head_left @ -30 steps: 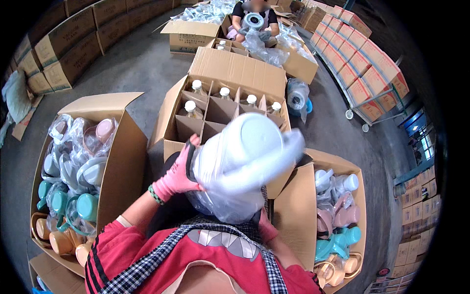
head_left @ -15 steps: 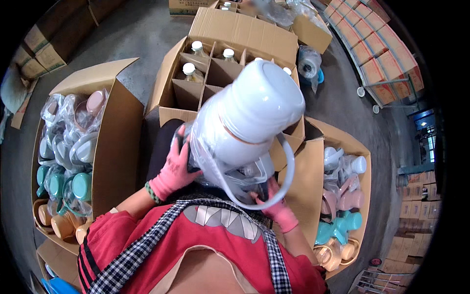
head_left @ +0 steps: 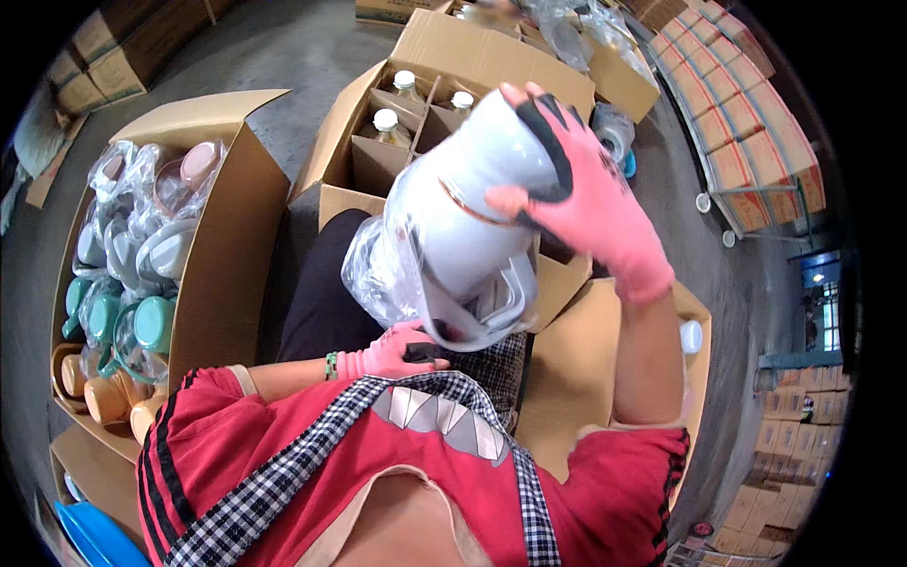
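Apparently being unbagged, a pale jug (head_left: 463,219) is gripped by the right hand (head_left: 593,194), left hand (head_left: 402,351) below, hold unclear; steadying seems needed next

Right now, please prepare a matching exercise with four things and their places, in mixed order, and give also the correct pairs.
Things:
1. right hand
2. left hand
3. white-capped bottles
4. teal containers

Places:
A. in the divided box
B. by the lower end of the pale flask
C. in the box at picture left
D. on the flask's upper end

Pairs: 1-D; 2-B; 3-A; 4-C
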A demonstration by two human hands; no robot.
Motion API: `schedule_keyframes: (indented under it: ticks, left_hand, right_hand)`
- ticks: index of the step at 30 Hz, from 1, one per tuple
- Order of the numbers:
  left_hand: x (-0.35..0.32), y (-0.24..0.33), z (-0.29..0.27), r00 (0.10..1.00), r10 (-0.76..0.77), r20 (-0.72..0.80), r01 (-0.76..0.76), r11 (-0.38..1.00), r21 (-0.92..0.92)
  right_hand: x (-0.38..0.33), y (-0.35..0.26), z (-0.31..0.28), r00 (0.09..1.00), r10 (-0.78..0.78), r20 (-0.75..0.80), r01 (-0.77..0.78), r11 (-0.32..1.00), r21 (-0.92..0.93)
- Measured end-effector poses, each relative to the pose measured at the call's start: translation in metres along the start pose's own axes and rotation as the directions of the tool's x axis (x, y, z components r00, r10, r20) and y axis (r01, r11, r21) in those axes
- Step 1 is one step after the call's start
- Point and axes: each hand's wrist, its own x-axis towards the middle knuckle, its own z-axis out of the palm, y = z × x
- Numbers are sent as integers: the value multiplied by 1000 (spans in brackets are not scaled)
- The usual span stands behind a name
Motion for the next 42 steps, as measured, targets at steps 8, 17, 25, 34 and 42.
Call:
schedule_keyframes:
  ticks: [8, 17, 25, 34, 42]
  left_hand:
    - [-14, -19, 8, 940, -329, 85, 331, 944, -5]
    - [20, 18, -91, 859, 411, -303, -154, 774, 614]
    - [34, -14, -84, 933, -169, -318, 236, 954, 184]
    - [20, -23, -74, 920, -110, -375, 191, 964, 186]
    - [13, -16, -78, 942, -77, -327, 165, 954, 250]
  right_hand:
    - [-4, -7, -31, 982, -129, 137, 120, 990, 70]
    - [1, -1, -16, 978, -40, 205, 52, 997, -51]
    - [12, -31, -29, 876, 365, 316, -196, 868, -457]
    - [-21, 8, -64, 893, 398, 210, -373, 916, -150]
    - [-44, -43, -49, 884, -76, 462, 346, 771, -534]
